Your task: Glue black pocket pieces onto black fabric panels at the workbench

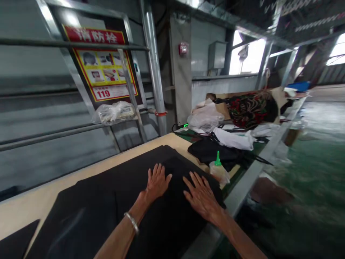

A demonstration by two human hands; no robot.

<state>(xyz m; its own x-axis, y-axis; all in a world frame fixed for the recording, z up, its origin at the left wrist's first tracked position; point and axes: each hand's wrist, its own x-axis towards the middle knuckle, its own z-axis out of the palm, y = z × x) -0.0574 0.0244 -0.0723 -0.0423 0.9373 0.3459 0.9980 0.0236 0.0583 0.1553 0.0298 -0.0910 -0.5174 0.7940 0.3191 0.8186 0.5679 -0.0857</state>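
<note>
A large sheet of black fabric (107, 208) lies flat over the pale tabletop (81, 176), its outline stepped at the far edge. My left hand (157, 181) rests on it palm down, fingers stretched out, with a silver bangle on the wrist. To its right, my right hand (201, 196) is also laid flat on the black fabric, fingers spread, close to the table's right edge. Neither hand grips anything. Just beyond the right hand stands a squeeze bottle (219, 171) with a green nozzle, at the fabric's edge.
Dark cloth (212, 153) with straps and a white cloth (234, 138) lie farther along the table. Behind them are a clear plastic bag (206, 117) and a patterned bundle (250, 109). A metal rail (250, 180) borders the right side; a metal frame (155, 68) stands left.
</note>
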